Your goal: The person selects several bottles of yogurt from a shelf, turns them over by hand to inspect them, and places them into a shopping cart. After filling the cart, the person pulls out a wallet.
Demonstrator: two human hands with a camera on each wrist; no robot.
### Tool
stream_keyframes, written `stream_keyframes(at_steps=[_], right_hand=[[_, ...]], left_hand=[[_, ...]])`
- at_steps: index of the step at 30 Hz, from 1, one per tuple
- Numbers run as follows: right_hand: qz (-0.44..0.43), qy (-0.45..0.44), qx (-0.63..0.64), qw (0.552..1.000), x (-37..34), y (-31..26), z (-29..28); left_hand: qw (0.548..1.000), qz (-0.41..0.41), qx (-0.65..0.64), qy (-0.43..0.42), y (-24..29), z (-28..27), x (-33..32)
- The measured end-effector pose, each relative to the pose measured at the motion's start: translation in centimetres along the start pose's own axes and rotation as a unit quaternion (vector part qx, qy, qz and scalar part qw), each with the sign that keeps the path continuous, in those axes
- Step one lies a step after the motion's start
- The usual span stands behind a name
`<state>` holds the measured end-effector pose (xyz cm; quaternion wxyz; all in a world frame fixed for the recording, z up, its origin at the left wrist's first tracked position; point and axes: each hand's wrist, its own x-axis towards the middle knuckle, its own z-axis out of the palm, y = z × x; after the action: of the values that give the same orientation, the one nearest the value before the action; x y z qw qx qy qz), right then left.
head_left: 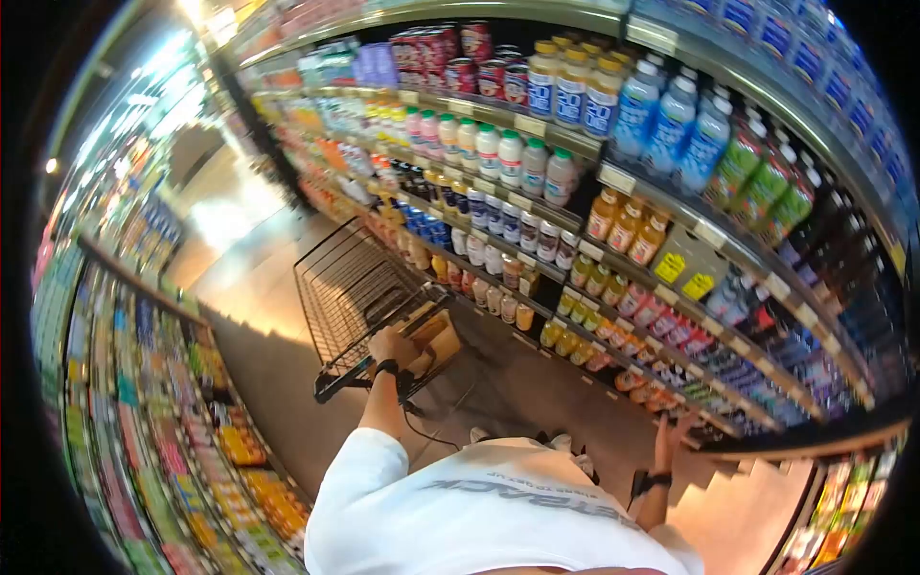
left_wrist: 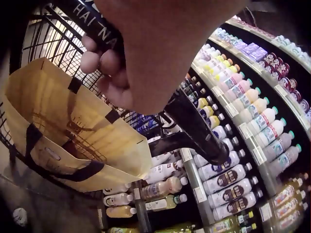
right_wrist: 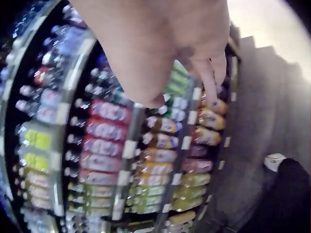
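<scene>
A black wire shopping cart (head_left: pixel 331 283) stands in the aisle, its handle gripped by my left hand (head_left: pixel 391 347). Seen from the left wrist, the fingers of the left hand (left_wrist: pixel 150 53) curl round the black handle (left_wrist: pixel 187 119), above an open tan bag (left_wrist: pixel 114 170) with dark straps inside the cart. My right hand (head_left: pixel 673 431) is held out low beside the drink shelves, holding nothing visible. In the right wrist view the right hand (right_wrist: pixel 165 43) has its fingers extended in front of rows of bottles (right_wrist: pixel 104 131); whether it touches any is unclear.
Drink shelves (head_left: pixel 537 206) line the right side of the aisle, with blue bottles (head_left: pixel 676 125) on an upper shelf. Another stocked shelf (head_left: pixel 182 412) runs along the left. Dark floor (head_left: pixel 259 355) lies between them, and a shoe (right_wrist: pixel 275 162) shows at the right wrist view's edge.
</scene>
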<state>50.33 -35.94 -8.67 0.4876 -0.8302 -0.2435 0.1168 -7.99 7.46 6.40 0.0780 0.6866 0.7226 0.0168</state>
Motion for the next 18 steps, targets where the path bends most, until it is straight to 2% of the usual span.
stream_keyframes(at_steps=[1, 2, 3, 5, 6, 7, 9, 11, 13, 14, 15, 16, 17, 18], right_hand=[[-0.004, 0.007, -0.045, 0.999, 1.6, -2.0, 1.8], [-0.035, -0.006, 0.038, 0.999, 1.3, -9.1, 2.7], [-0.065, -0.024, 0.121, 0.99, 1.0, -16.3, 3.7], [-0.144, -0.133, 0.011, 0.981, 2.2, -20.2, 5.9], [-0.116, -0.24, 0.025, 0.964, 2.4, -21.8, 6.9], [-0.088, -0.344, 0.04, 0.934, 1.9, -22.5, 7.9], [-0.031, -0.401, -0.003, 0.916, -0.5, -22.4, 10.0], [0.03, -0.429, -0.01, 0.903, -1.9, -19.5, 11.5], [0.094, -0.424, 0.021, 0.901, -3.1, -10.3, 11.2], [0.115, -0.354, 0.014, 0.928, -4.6, -4.6, 10.3], [0.135, -0.281, 0.01, 0.95, -6.2, 0.9, 9.4], [0.055, -0.37, -0.152, 0.915, -7.5, 4.4, 6.4], [-0.07, -0.433, -0.33, 0.836, -9.0, 7.7, 3.5], [-0.193, -0.463, -0.443, 0.743, -10.4, 10.7, 0.7]], left_hand=[[1.0, 0.008, -0.011, 0.025, -1.4, 0.8, 1.1], [0.998, 0.005, 0.03, 0.05, -3.7, 3.8, 3.7], [0.999, -0.015, 0.024, 0.02, -3.8, 3.2, 4.4], [0.997, -0.058, 0.018, -0.04, -4.2, 1.0, 4.9], [0.994, 0.02, 0.029, 0.105, -7.8, 5.8, 7.7], [0.999, 0.001, 0.018, 0.04, -8.0, 4.4, 8.1], [0.999, -0.004, -0.004, 0.034, -8.1, 2.2, 7.7], [1.0, -0.011, 0.008, 0.027, -9.2, 1.7, 8.2], [0.997, 0.02, 0.0, 0.072, -11.7, 3.9, 9.7], [0.999, -0.003, 0.026, 0.043, -12.6, 4.5, 10.2], [0.995, 0.022, 0.032, 0.094, -13.4, 5.1, 10.4], [0.988, 0.046, 0.038, 0.146, -14.2, 5.9, 10.3], [0.977, 0.069, 0.044, 0.198, -15.3, 6.7, 10.4], [0.976, 0.055, 0.056, 0.202, -16.6, 8.8, 11.4]])
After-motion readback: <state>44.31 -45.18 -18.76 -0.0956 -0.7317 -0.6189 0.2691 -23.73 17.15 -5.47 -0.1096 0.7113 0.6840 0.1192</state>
